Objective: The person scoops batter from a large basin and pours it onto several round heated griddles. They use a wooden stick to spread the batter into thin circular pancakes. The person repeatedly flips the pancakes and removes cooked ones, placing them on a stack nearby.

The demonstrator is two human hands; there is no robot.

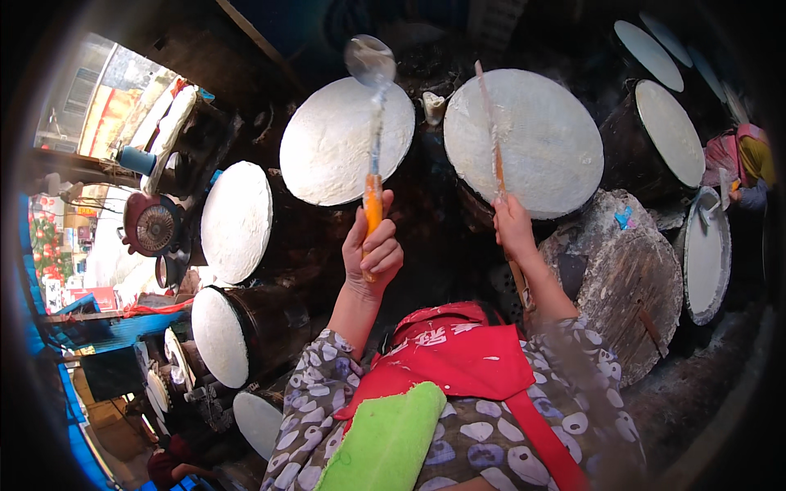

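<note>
My left hand (372, 248) grips the orange handle of a metal ladle (370, 60), whose bowl is raised past the far edge of a round white-coated surface (331, 144). In my right hand (513, 228) is a long thin stick or spatula (489, 116). It lies over a second, larger round surface (546, 138) coated with the same white layer. That coating looks like a thin spread batter or paste, with slight ridges near the stick. Between the two rounds sits a small pale cup-like object (433, 107).
More white-coated rounds stand on dark drums at left (236, 222) and right (669, 132). A weathered round wooden board (632, 313) is near my right arm. A co-worker (752, 162) is at the far right, another person (175, 460) at lower left. A red-and-black blower-like device (150, 224) stands left.
</note>
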